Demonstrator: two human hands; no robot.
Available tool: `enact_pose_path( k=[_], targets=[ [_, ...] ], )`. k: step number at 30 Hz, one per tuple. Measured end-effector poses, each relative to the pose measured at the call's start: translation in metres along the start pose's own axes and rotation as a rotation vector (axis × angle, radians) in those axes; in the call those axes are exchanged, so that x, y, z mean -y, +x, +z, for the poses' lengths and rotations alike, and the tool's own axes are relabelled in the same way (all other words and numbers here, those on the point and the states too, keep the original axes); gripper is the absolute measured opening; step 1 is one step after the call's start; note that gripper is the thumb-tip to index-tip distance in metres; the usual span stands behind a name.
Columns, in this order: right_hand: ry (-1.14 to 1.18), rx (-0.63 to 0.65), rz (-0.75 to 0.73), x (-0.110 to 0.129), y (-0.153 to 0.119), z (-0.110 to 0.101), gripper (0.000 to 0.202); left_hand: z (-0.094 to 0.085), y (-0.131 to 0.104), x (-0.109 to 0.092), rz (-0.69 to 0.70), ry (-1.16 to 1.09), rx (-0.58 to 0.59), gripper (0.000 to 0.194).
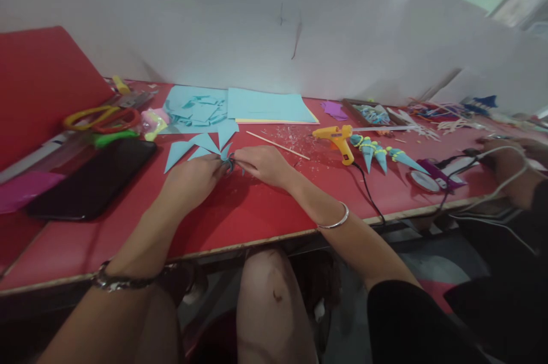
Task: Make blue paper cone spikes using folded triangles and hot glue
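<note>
Over the red table point(257, 210), my left hand point(194, 181) and my right hand point(265, 164) meet at the fingertips. Both are closed on a small bluish paper piece point(229, 163) between them, mostly covered by the fingers. Light blue folded paper points point(177, 153) fan out just behind my left hand; whether they join the held piece is unclear. A thin wooden stick point(278, 145) lies behind my right hand. Farther right rests a yellow glue gun point(336, 138), near blue paper cones with yellow-green trim point(380, 157).
Blue sheets point(265, 104) and a pile of cut blue pieces point(199, 110) lie at the back. At left are a black phone point(96, 181) and scissors point(103, 118). A tray point(372, 114), cables and another person's hand point(505, 164) are at right.
</note>
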State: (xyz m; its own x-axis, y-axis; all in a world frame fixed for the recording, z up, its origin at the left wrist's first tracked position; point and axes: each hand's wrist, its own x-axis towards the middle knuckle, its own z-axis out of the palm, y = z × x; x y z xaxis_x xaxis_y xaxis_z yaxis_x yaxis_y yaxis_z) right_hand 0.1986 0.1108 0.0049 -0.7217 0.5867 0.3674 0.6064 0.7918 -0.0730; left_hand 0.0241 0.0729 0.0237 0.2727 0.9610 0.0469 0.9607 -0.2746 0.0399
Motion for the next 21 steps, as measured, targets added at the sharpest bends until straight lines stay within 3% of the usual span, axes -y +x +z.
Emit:
enact_pose_path(
  k=[5, 15, 21],
  targets=[
    [-0.002, 0.041, 0.012, 0.002, 0.0, -0.003, 0.026, 0.002, 0.0, 0.001, 0.03, 0.041, -0.003, 0.037],
    [0.052, 0.038, 0.006, 0.002, -0.002, -0.002, 0.025, -0.012, -0.01, -0.007, 0.071, 0.225, 0.005, 0.033],
    [0.045, 0.06, 0.008, 0.003, 0.0, -0.003, 0.025, -0.015, -0.011, -0.009, 0.094, 0.218, 0.007, 0.031]
  ],
)
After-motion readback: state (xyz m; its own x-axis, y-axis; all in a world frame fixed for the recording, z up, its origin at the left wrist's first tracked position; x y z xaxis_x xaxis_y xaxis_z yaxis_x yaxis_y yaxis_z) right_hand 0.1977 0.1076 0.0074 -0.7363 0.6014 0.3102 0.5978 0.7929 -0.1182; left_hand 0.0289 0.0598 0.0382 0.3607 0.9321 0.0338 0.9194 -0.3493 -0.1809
